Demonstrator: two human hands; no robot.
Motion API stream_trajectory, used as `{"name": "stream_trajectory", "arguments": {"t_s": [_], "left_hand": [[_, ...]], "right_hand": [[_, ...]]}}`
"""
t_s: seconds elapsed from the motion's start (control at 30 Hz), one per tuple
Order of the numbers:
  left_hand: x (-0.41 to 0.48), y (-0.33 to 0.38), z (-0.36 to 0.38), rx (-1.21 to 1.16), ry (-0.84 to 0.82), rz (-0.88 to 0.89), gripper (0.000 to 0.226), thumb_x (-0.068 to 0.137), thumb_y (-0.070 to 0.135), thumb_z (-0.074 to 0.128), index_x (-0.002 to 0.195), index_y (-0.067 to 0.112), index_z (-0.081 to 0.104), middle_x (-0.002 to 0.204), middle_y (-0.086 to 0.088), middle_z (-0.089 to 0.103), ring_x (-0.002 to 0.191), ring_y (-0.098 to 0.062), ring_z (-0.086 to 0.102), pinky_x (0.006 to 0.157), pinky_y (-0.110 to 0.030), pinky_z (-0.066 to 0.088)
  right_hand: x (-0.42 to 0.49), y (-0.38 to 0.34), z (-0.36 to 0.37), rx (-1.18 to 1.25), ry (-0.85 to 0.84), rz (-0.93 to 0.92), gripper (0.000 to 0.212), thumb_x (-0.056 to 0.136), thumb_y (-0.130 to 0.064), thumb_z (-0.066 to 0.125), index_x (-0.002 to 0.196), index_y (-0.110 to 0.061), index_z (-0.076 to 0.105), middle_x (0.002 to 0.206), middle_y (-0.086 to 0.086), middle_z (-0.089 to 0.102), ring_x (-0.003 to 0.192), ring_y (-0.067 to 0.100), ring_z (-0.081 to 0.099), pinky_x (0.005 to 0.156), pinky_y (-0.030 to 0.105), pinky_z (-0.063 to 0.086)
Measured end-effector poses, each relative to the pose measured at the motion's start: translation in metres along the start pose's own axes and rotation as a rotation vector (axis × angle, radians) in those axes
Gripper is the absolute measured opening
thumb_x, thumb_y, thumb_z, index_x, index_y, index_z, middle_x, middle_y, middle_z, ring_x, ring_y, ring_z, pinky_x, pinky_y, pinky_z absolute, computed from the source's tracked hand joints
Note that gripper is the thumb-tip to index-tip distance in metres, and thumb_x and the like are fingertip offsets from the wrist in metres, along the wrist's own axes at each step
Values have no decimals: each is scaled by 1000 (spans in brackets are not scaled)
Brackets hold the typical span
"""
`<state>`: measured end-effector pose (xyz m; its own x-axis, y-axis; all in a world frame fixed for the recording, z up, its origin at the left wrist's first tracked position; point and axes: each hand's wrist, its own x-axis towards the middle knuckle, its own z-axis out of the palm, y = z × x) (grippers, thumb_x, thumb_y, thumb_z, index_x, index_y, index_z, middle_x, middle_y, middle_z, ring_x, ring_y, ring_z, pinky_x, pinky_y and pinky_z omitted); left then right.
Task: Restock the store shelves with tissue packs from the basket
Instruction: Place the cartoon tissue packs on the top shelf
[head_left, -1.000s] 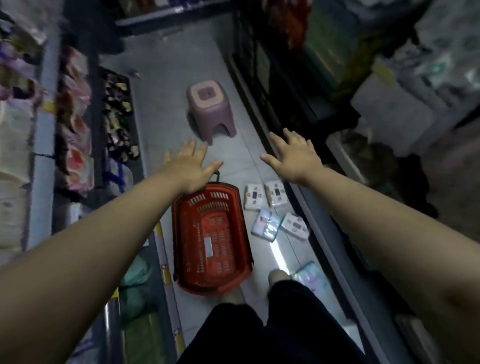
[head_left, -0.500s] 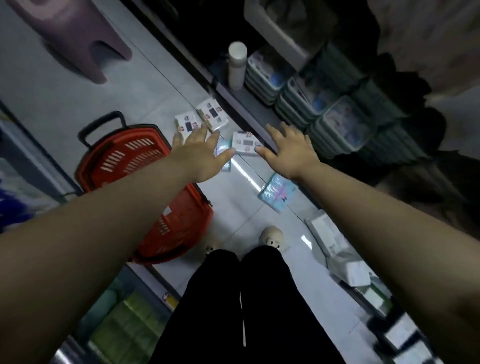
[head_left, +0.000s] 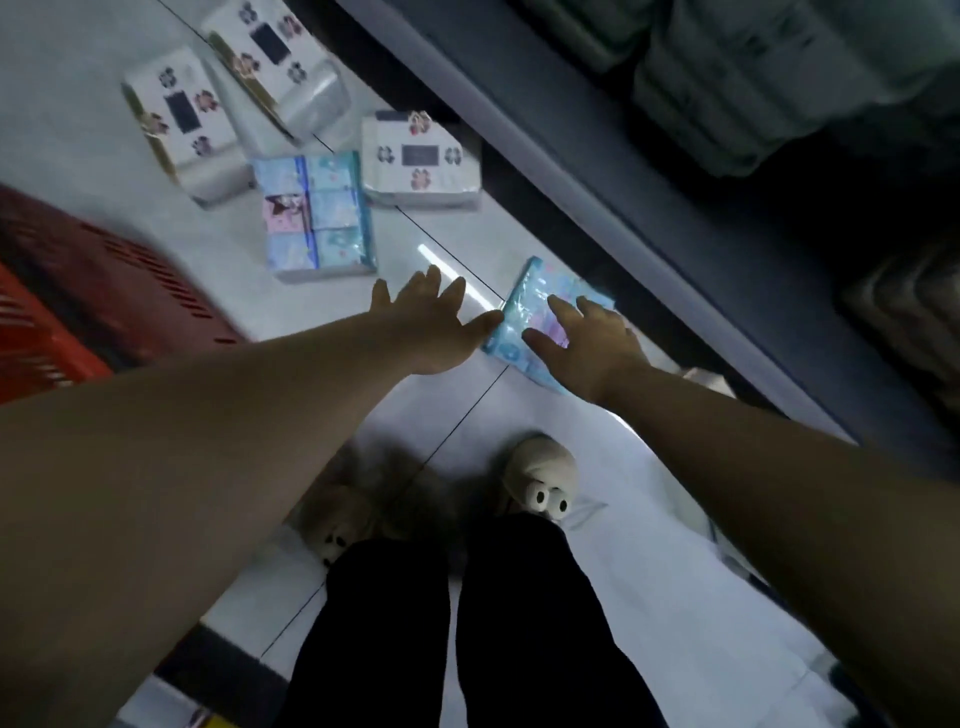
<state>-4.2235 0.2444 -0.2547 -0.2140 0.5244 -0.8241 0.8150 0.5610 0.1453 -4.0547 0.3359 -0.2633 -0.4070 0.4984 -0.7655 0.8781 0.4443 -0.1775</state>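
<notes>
A light-blue tissue pack (head_left: 530, 301) lies on the white floor by the shelf base. My right hand (head_left: 589, 343) rests flat over it, fingers spread. My left hand (head_left: 434, 325) is open beside it, its thumb at the pack's left edge. Another blue multi-pack (head_left: 314, 215) lies further ahead. Three white flower-print tissue packs sit beyond: one (head_left: 179, 122) at the left, one (head_left: 275, 57) behind it, one (head_left: 418, 161) near the shelf. The red basket (head_left: 98, 296) stands at the left edge.
A grey shelf edge (head_left: 597, 171) runs diagonally on the right, with dark stacked goods (head_left: 753, 78) above it. My black trousers and plush slippers (head_left: 540, 480) are below my hands. More pale packs (head_left: 753, 566) lie under my right arm.
I have bent down and turned right; the view closed in on the floor. Both hands dropped from above the basket to the light-blue pack.
</notes>
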Motion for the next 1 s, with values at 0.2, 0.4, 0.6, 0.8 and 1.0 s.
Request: {"name": "stream_trajectory", "arguments": {"t_s": [0.2, 0.4, 0.6, 0.8, 1.0], "left_hand": [[122, 20, 98, -336, 11, -48, 75, 96, 64, 29, 146, 8, 31, 147, -17, 39, 133, -35, 40, 110, -47, 31], [157, 41, 139, -911, -10, -118, 47, 101, 42, 44, 129, 4, 47, 107, -10, 55, 93, -21, 52, 72, -23, 36], [105, 19, 110, -1295, -1, -205, 51, 90, 30, 68, 119, 10, 31, 101, -3, 52, 85, -12, 57, 49, -19, 49], [-3, -9, 56, -1630, 8, -152, 50, 89, 31, 65, 131, 7, 52, 117, -11, 68, 101, -24, 70, 88, -41, 58], [-126, -21, -12, -2001, 159, -112, 34, 96, 15, 56, 130, 15, 53, 123, -9, 67, 107, -25, 68, 92, -42, 55]], "right_hand": [[95, 52, 97, 398, 64, 296, 63, 93, -62, 42, 132, -13, 45, 134, 15, 45, 118, 40, 50, 97, 43, 41], [133, 50, 122, 818, 381, 624, 73, 84, -31, 73, 139, -10, 31, 138, 13, 33, 121, 36, 48, 100, 39, 41], [98, 33, 98, 938, 266, 539, 71, 80, -34, 76, 139, -12, 43, 135, 12, 50, 116, 29, 57, 100, 39, 49], [10, -32, 46, 1234, 354, 544, 86, 75, -40, 82, 142, -11, 35, 135, 14, 49, 112, 27, 58, 95, 43, 52], [-92, -135, -33, 1959, -59, 426, 43, 90, -31, 67, 128, -14, 55, 112, 10, 72, 100, 28, 70, 89, 47, 55]]}}
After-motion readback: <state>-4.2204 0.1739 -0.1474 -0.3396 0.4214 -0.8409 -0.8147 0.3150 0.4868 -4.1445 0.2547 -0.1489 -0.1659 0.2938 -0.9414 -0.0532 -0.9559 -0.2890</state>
